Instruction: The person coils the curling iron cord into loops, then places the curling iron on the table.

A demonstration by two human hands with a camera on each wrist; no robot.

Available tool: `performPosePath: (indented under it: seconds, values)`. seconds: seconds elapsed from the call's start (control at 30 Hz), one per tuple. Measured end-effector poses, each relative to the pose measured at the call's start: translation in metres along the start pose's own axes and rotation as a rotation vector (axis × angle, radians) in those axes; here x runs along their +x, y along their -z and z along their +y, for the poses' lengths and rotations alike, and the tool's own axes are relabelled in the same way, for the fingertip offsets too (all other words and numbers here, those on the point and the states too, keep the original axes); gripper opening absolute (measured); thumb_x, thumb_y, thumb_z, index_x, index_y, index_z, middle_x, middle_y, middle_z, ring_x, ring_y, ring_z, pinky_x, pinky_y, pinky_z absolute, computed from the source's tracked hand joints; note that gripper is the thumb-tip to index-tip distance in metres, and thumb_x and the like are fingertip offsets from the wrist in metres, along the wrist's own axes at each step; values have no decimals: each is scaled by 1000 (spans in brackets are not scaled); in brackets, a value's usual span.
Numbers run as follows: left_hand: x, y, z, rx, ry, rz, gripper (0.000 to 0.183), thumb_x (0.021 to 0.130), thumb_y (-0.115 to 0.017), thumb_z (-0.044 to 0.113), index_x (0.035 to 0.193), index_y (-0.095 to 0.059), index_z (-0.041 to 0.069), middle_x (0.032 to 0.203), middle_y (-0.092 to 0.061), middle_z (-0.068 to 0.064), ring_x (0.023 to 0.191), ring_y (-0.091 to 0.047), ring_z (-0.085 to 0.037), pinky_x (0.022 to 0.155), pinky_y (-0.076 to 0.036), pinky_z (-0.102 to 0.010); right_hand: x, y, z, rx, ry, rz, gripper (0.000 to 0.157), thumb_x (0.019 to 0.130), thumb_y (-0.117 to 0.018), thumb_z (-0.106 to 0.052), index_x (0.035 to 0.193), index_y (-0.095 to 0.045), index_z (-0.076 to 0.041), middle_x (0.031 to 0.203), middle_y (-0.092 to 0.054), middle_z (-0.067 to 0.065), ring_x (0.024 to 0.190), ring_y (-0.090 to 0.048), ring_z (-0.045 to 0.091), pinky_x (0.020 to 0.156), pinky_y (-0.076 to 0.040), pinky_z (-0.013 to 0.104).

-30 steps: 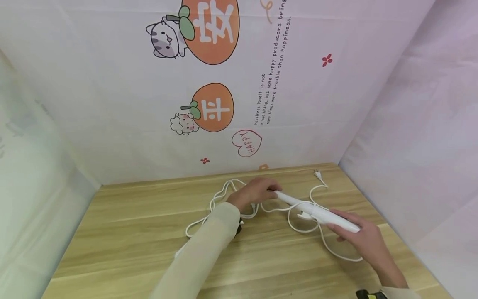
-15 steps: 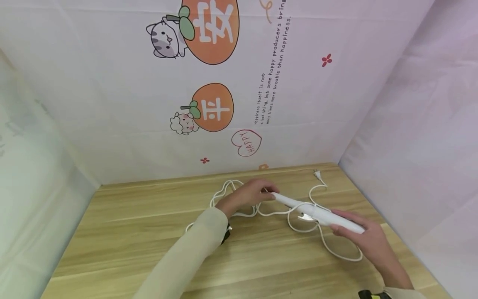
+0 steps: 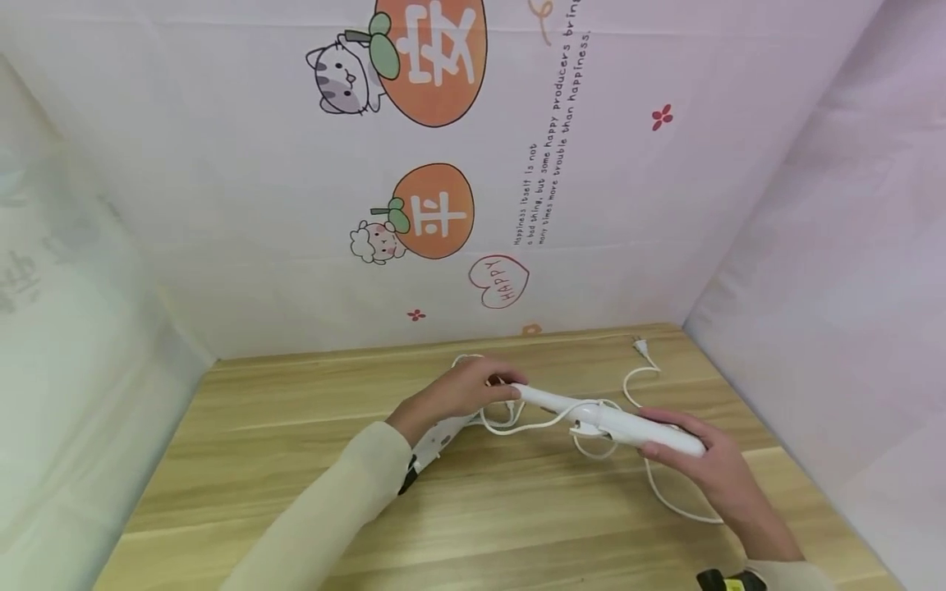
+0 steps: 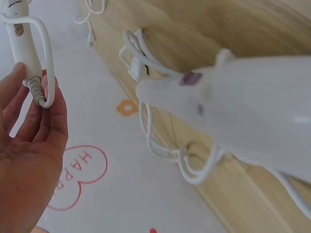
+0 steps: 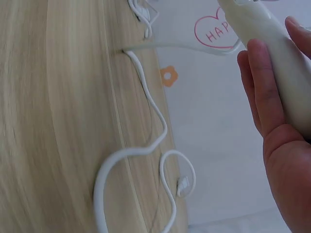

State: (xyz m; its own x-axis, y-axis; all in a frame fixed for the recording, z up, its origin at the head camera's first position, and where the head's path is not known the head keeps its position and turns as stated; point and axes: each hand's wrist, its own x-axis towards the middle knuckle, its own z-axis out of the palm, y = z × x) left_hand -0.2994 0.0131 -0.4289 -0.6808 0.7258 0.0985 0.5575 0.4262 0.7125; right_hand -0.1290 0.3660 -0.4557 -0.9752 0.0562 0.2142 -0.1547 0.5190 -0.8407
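A white curling iron [image 3: 628, 428] with a small lever is held slantwise above the table by both hands. My left hand [image 3: 460, 396] pinches its narrow end, where a ribbed cord sleeve [image 4: 35, 90] shows in the left wrist view. My right hand [image 3: 715, 472] grips the wider end, with fingers along one side and thumb on the other. A white cord [image 3: 532, 426] loops over the iron's middle. Beneath my left wrist lies a second white appliance [image 3: 436, 442], partly hidden by the arm; its purple button [image 4: 190, 78] appears in the left wrist view.
The wooden table [image 3: 488, 517] meets a printed cloth backdrop [image 3: 591, 279] at its far edge. A two-pin plug [image 3: 640, 348] lies at the back right on its cord. More looped cord [image 4: 167, 153] lies beside the second appliance.
My left hand has drawn to the left, and the curling iron has shifted slightly left with it. More of the second white appliance now shows beside my left wrist.
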Motion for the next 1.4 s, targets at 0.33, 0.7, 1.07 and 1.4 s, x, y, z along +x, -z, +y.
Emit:
performPosePath:
  seconds: [0.33, 0.7, 1.07, 1.4]
  values:
    - [-35, 18, -10, 23, 22, 42, 21, 107, -73, 21, 127, -79, 19, 113, -78, 6, 97, -64, -7, 86, -55, -26, 16, -27, -9, 24, 20, -89, 50, 95, -87, -15, 142, -71, -9, 133, -76, -19, 110, -67, -2, 82, -56, 22]
    - [-68, 33, -14, 23, 56, 86, 16, 107, -73, 21, 121, -80, 20, 111, -79, 7, 95, -66, -6, 83, -56, -25, 36, -47, -18, 28, 44, -170, 46, 94, -87, -15, 138, -74, -14, 127, -77, -19, 105, -69, 4, 82, -59, 25]
    - [-99, 41, -26, -18, 35, 180, 23, 105, -74, 19, 127, -80, 14, 109, -80, 1, 94, -69, -9, 80, -59, -22, 55, -62, -34, 51, -29, -260, 46, 94, -88, -25, 138, -75, -20, 132, -74, 1, 108, -68, 12, 85, -59, 29]
    - [-122, 50, -37, -51, 111, 255, 24, 105, -75, 20, 127, -81, 13, 106, -80, 0, 87, -68, -12, 76, -58, -24, 80, -85, -35, 106, 34, -319, 46, 92, -90, -23, 136, -77, -19, 134, -77, 5, 108, -71, 11, 87, -60, 27]
